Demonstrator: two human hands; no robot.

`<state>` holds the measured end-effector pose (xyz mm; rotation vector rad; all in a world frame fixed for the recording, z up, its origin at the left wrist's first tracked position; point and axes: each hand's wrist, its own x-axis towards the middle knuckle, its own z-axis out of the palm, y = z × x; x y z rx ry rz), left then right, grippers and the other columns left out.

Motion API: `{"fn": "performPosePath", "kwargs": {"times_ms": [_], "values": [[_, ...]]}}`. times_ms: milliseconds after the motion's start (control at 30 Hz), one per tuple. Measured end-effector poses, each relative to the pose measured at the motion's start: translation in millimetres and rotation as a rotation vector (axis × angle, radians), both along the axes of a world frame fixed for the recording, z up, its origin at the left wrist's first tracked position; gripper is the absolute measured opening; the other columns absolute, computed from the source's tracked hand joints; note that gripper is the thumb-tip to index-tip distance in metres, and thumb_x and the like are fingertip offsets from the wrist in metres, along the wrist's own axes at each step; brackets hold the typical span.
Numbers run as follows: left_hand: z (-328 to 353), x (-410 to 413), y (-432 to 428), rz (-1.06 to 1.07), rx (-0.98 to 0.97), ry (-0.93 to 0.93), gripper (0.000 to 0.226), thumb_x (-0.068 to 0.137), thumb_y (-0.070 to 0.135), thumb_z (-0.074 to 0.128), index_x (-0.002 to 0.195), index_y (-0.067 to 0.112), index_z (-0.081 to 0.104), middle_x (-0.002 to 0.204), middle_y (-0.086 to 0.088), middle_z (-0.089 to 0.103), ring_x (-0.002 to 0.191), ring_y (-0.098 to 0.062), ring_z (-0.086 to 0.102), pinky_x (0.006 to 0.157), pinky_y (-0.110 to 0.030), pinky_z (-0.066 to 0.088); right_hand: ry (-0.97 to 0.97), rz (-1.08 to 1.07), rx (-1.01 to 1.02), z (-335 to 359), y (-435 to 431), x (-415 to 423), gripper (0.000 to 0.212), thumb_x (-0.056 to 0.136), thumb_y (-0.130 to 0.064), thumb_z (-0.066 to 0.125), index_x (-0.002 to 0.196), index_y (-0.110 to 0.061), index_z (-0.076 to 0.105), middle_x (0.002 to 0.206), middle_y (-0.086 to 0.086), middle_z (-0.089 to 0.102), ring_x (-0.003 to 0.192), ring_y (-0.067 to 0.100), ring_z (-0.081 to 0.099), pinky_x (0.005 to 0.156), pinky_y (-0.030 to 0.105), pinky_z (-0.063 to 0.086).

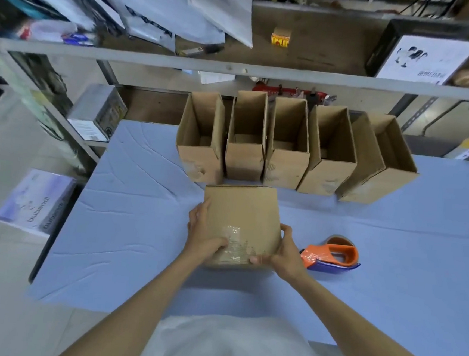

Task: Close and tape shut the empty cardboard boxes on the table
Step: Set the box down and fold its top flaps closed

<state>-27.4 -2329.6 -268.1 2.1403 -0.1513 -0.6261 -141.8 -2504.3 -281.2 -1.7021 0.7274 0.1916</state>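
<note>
A closed cardboard box (246, 210) with old tape marks on its near side stands on the blue table (127, 225) in front of me. My left hand (204, 232) grips its left side, thumb on the taped face. My right hand (283, 253) holds its lower right corner, fingers curled along the bottom edge. An orange and blue tape dispenser (331, 254) lies on the table just right of my right hand. Behind, several open empty cardboard boxes (287, 142) stand in a row.
A metal shelf rail (237, 68) crosses above the row of boxes, with plastic mailers (169, 7) and a small yellow box (281, 38) on it. Left of the table, a lower rack holds packaged boxes (97, 112) and a white "bubandi" box (34, 203).
</note>
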Motion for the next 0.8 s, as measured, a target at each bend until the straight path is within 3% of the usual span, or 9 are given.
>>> {"fn": "performPosePath", "kwargs": {"times_ms": [133, 233, 333, 400, 467, 533, 600, 733, 800], "values": [[4.2, 21.3, -13.9, -0.151, 0.179, -0.254, 0.079, 0.078, 0.018, 0.066, 0.147, 0.024, 0.028, 0.158, 0.004, 0.002, 0.145, -0.022, -0.004, 0.118, -0.033, 0.011, 0.013, 0.015, 0.020, -0.9, 1.4, 4.1, 0.108, 0.038, -0.035, 0.089, 0.127, -0.024, 0.029, 0.117, -0.002, 0.056, 0.109, 0.022, 0.058, 0.088, 0.047, 0.054], [2.3, 43.3, -23.3, -0.324, 0.289, -0.345, 0.077, 0.083, 0.032, 0.065, 0.149, 0.022, 0.026, 0.158, -0.001, 0.014, 0.146, -0.023, 0.002, 0.119, -0.038, 0.007, 0.011, 0.018, 0.031, -1.5, 0.0, 6.8, 0.107, 0.043, -0.029, 0.089, 0.130, -0.023, 0.028, 0.119, -0.001, 0.054, 0.110, 0.022, 0.057, 0.091, 0.047, 0.053], [3.8, 56.5, -28.3, -0.381, 0.367, -0.351, 0.085, 0.079, 0.045, 0.070, 0.149, 0.026, 0.026, 0.149, -0.003, 0.026, 0.135, -0.028, 0.017, 0.114, -0.038, 0.016, 0.021, 0.013, 0.052, -3.1, 1.2, 6.1, 0.102, 0.050, -0.017, 0.090, 0.130, -0.020, 0.028, 0.118, -0.002, 0.054, 0.112, 0.023, 0.056, 0.091, 0.046, 0.052], [7.2, 64.2, -28.2, -0.400, 0.498, -0.384, 0.099, 0.073, 0.053, 0.073, 0.151, 0.029, 0.018, 0.141, -0.007, 0.028, 0.127, -0.032, 0.024, 0.111, -0.039, 0.020, 0.028, 0.038, 0.030, -3.1, -0.9, 10.1, 0.098, 0.054, -0.008, 0.090, 0.130, -0.021, 0.031, 0.118, -0.002, 0.054, 0.109, 0.021, 0.056, 0.086, 0.036, 0.054], [8.8, 71.3, -23.8, -0.391, 0.562, -0.357, 0.101, 0.068, 0.060, 0.075, 0.149, 0.028, 0.022, 0.134, -0.010, 0.029, 0.122, -0.032, 0.028, 0.108, -0.039, 0.026, 0.030, 0.066, -0.087, 2.3, -5.5, 20.3, 0.098, 0.051, -0.007, 0.091, 0.131, -0.022, 0.036, 0.113, -0.003, 0.054, 0.104, 0.020, 0.055, 0.076, 0.026, 0.048], [9.2, 73.1, -16.4, -0.336, 0.559, -0.291, 0.098, 0.064, 0.064, 0.075, 0.140, 0.021, 0.031, 0.128, -0.011, 0.030, 0.119, -0.031, 0.030, 0.103, -0.038, 0.034, 0.019, 0.038, -0.295, 7.5, -12.2, 32.7, 0.102, 0.045, -0.011, 0.093, 0.133, -0.021, 0.041, 0.111, 0.001, 0.053, 0.104, 0.020, 0.048, 0.074, 0.027, 0.040], [7.9, 72.0, -10.0, -0.249, 0.526, -0.185, 0.105, 0.060, 0.065, 0.078, 0.136, 0.011, 0.029, 0.130, -0.013, 0.029, 0.123, -0.032, 0.030, 0.099, -0.041, 0.039, 0.015, -0.050, -0.458, 9.2, -18.7, 41.0, 0.098, 0.048, -0.015, 0.094, 0.132, -0.015, 0.044, 0.115, 0.005, 0.050, 0.108, 0.022, 0.039, 0.077, 0.029, 0.036], [12.1, 74.2, -4.8, -0.238, 0.531, -0.059, 0.114, 0.058, 0.061, 0.082, 0.142, 0.015, 0.019, 0.133, -0.016, 0.036, 0.126, -0.036, 0.040, 0.101, -0.042, 0.038, 0.075, -0.200, -0.271, 5.3, -20.5, 47.1, 0.082, 0.068, -0.015, 0.086, 0.133, -0.004, 0.038, 0.117, 0.011, 0.047, 0.104, 0.028, 0.051, 0.083, 0.036, 0.045], [15.3, 79.9, -4.0, -0.290, 0.551, 0.004, 0.108, 0.061, 0.058, 0.082, 0.142, 0.025, 0.018, 0.129, -0.015, 0.044, 0.121, -0.035, 0.047, 0.098, -0.041, 0.041, 0.101, -0.216, -0.171, 1.0, -17.6, 47.9, 0.060, 0.084, -0.020, 0.073, 0.131, -0.002, 0.041, 0.107, 0.008, 0.056, 0.093, 0.027, 0.060, 0.083, 0.041, 0.052]]}}
